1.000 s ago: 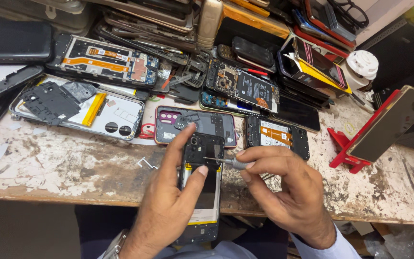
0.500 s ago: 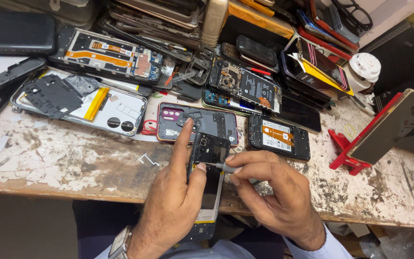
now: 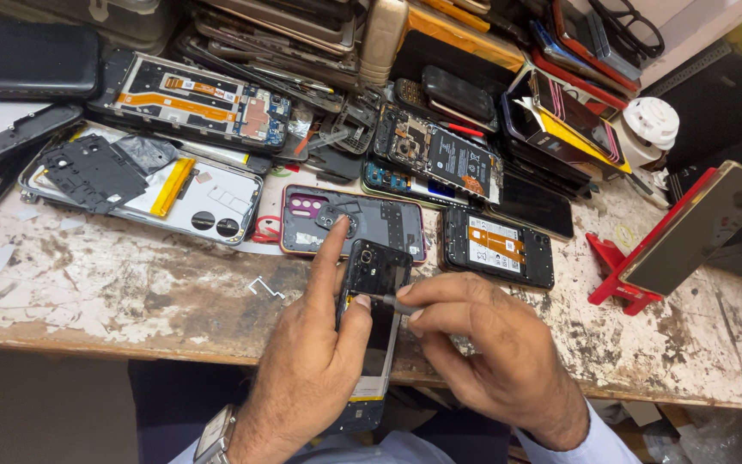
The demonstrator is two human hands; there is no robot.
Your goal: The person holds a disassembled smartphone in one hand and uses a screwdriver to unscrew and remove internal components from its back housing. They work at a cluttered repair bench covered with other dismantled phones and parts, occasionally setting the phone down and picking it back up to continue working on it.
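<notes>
Since earlier, little is changed: phone (image 3: 373, 320) remains clamped by left hand (image 3: 307, 369), index raised toward 12 o'clock. Screwdriver (image 3: 395, 302) is pinched by right hand (image 3: 495, 357). Light, stiff, fragile; best gripped by edges.

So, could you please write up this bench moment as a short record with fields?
setting: worn, paint-chipped workbench crowded with dismantled phones
left hand: grips an opened phone over the bench edge, index finger stretched up along its side
right hand: pinches a thin metal tool, tip at the phone's inner frame
just behind: purple-rimmed back cover and a black phone with orange flex cable
right side: red stand propping a phone
wrist: watch on the left
</notes>
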